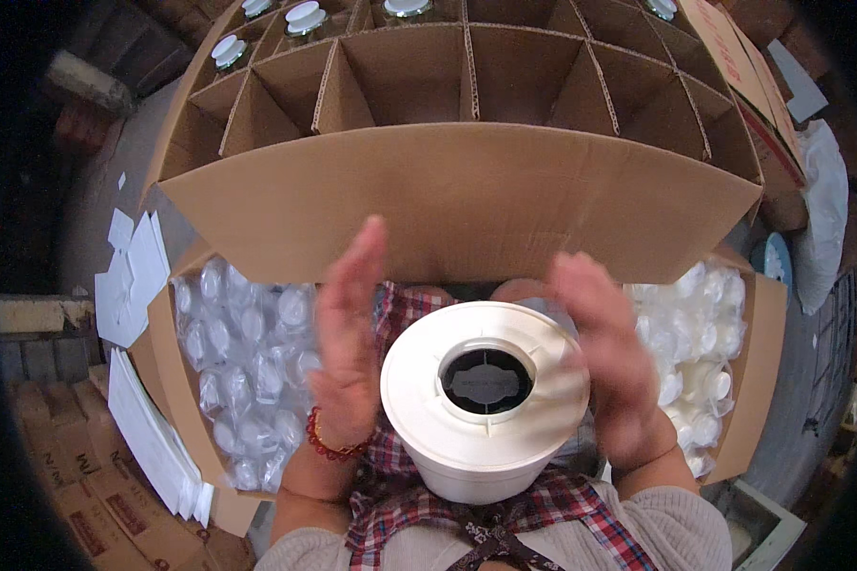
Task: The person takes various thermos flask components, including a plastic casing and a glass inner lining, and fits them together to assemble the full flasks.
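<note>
Flanking a white lidded container (484, 400) on the lap, left hand (348, 343) and right hand (607, 357) were open, palms inward, not gripping; right blurred. Ahead: cardboard box (462, 195) with divider cells, white-capped jars (305, 16) in its far-left corner. Bagged clear lids (243, 366) left, white caps (695, 352) right. Stacked cartons and paper sheets (143, 433) on floor, lower left.

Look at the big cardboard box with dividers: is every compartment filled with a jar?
No. Most compartments of the box are bare cardboard; only a few jars stand along the far row.
</note>
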A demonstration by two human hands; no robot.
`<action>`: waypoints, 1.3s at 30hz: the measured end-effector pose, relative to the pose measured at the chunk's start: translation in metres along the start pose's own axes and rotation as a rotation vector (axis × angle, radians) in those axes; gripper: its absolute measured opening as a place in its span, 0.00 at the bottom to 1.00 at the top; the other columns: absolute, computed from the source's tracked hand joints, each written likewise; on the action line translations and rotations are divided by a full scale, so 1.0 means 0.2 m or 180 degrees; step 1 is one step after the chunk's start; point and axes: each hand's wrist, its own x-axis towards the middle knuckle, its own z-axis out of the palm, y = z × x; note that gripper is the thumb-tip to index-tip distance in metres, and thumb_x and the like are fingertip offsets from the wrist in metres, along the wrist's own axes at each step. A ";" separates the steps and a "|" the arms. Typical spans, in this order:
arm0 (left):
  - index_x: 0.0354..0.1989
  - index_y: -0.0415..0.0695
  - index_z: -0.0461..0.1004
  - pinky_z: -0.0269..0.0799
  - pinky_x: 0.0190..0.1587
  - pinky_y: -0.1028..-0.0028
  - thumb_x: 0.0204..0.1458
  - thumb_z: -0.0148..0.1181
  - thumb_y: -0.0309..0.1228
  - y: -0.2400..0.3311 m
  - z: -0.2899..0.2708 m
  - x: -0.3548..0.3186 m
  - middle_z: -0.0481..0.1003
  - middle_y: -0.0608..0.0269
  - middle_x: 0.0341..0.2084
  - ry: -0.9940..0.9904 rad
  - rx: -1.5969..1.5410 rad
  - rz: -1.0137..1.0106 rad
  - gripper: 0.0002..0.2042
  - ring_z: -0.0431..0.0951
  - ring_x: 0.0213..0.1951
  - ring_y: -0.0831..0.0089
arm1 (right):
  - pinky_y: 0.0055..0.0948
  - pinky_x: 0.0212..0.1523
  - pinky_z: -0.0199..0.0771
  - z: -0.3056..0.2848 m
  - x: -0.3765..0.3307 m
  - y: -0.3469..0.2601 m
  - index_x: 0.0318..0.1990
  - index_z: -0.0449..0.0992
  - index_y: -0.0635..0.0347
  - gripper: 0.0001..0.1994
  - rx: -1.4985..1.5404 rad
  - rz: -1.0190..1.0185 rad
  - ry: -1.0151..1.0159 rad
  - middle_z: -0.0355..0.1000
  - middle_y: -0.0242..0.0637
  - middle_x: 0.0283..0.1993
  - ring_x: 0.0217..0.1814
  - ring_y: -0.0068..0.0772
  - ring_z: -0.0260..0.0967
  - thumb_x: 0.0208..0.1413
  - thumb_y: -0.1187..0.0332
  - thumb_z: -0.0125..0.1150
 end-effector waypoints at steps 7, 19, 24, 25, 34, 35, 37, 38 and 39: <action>0.65 0.44 0.56 0.45 0.68 0.53 0.55 0.35 0.66 0.18 -0.16 -0.14 0.57 0.43 0.63 -0.0754 -0.0991 0.0651 0.40 0.54 0.66 0.55 | 0.44 0.68 0.47 0.09 -0.19 0.18 0.63 0.59 0.63 0.32 0.1431 0.1895 0.0539 0.58 0.48 0.65 0.68 0.51 0.54 0.59 0.48 0.50; 0.59 0.37 0.64 0.45 0.67 0.53 0.57 0.34 0.64 0.13 -0.35 -0.04 0.63 0.36 0.58 -0.1359 -0.3076 0.0177 0.40 0.62 0.63 0.55 | 0.41 0.69 0.45 0.02 -0.21 0.00 0.66 0.55 0.63 0.31 0.1534 0.1076 0.1241 0.55 0.51 0.68 0.71 0.50 0.50 0.59 0.57 0.53; 0.63 0.37 0.57 0.49 0.67 0.61 0.61 0.34 0.55 0.17 0.05 -0.07 0.64 0.47 0.60 -0.0429 -0.0229 -0.0012 0.34 0.61 0.63 0.56 | 0.42 0.69 0.46 0.02 -0.09 -0.06 0.66 0.54 0.65 0.30 0.0439 -0.0086 0.0215 0.55 0.51 0.68 0.71 0.46 0.50 0.61 0.58 0.49; 0.63 0.38 0.57 0.49 0.67 0.59 0.59 0.35 0.59 0.21 0.01 -0.09 0.63 0.46 0.60 -0.0658 -0.0195 0.0062 0.36 0.61 0.63 0.55 | 0.42 0.69 0.46 0.08 -0.12 0.02 0.66 0.54 0.65 0.30 0.0603 0.0324 0.0263 0.55 0.51 0.68 0.71 0.46 0.50 0.61 0.57 0.48; 0.62 0.39 0.61 0.50 0.65 0.61 0.45 0.57 0.62 0.07 -0.12 -0.02 0.56 0.45 0.64 -0.1299 0.0007 -0.0566 0.43 0.55 0.66 0.55 | 0.38 0.68 0.48 0.09 -0.09 0.07 0.66 0.54 0.62 0.38 0.1825 0.0142 -0.0259 0.54 0.48 0.69 0.71 0.45 0.51 0.54 0.48 0.55; 0.61 0.38 0.62 0.52 0.64 0.61 0.48 0.56 0.59 0.08 -0.10 -0.01 0.58 0.45 0.63 -0.1321 -0.0213 -0.0398 0.40 0.57 0.65 0.55 | 0.37 0.68 0.49 0.09 -0.06 0.03 0.66 0.55 0.63 0.39 0.2345 0.0710 -0.0241 0.55 0.48 0.69 0.70 0.45 0.52 0.52 0.48 0.56; 0.57 0.36 0.64 0.57 0.61 0.64 0.53 0.53 0.53 0.10 -0.09 0.04 0.64 0.47 0.59 -0.1257 -0.0082 -0.0267 0.33 0.63 0.61 0.59 | 0.34 0.61 0.59 0.06 0.03 -0.04 0.62 0.61 0.65 0.30 0.2363 0.1473 0.0185 0.64 0.44 0.60 0.62 0.37 0.61 0.60 0.50 0.48; 0.55 0.35 0.66 0.61 0.58 0.67 0.56 0.52 0.50 0.13 -0.10 0.06 0.68 0.48 0.55 -0.1161 0.0267 -0.0309 0.29 0.67 0.57 0.62 | 0.32 0.58 0.63 0.01 0.10 -0.09 0.60 0.64 0.65 0.27 0.2251 0.1803 0.0286 0.68 0.42 0.56 0.58 0.33 0.64 0.63 0.52 0.44; 0.50 0.34 0.68 0.67 0.51 0.73 0.61 0.48 0.46 0.10 -0.12 0.04 0.74 0.56 0.45 -0.0767 0.0150 -0.0588 0.24 0.72 0.48 0.73 | 0.30 0.54 0.67 0.02 0.13 -0.06 0.57 0.67 0.65 0.25 0.2175 0.1951 0.0421 0.71 0.38 0.49 0.51 0.29 0.67 0.67 0.53 0.38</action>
